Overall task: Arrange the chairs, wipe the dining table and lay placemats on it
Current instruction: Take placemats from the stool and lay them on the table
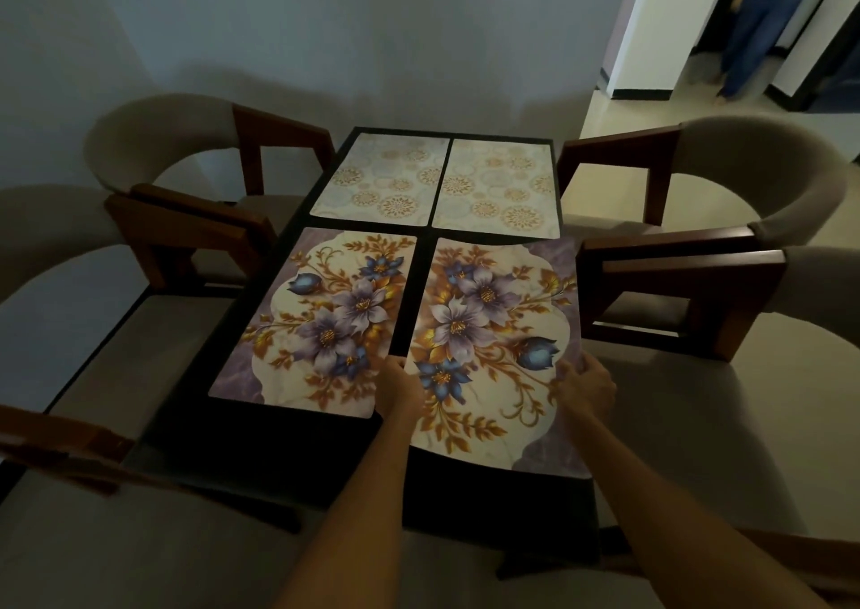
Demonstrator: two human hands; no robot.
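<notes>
Black and rectangular, the bench [288,445] fills the middle of the view, its long axis running from 6 o'clock to 12 o'clock. Four chairs with grey padded backs and brown wooden arms flank it: the far left chair [186,143] at 10 o'clock, the near left chair [107,292] at 9 o'clock, the far right chair [754,175] at 2 o'clock and the near right chair [726,301] at 3 o'clock. Each has its arms drawn close to the bench edge.

Four placemats cover most of the top. At 6 o'clock on the right lies the right floral placemat [493,348], purple and blue flowers with gold leaves on cream; its near end is tilted slightly above the bench. Just beside it, across a narrow black gap, the left floral placemat [321,324] lies flat. Toward 12 o'clock sit the left medallion placemat [386,180] and the right medallion placemat [500,187], both pale with gold circles, side by side and flat.

The left hand [400,387] holds the left long edge of the right floral placemat, fingers curled round it. The right hand [588,385] grips the opposite long edge, fingers wrapped under and thumb on top.

At 1 o'clock, a person in blue trousers [763,27] stands in a doorway.
</notes>
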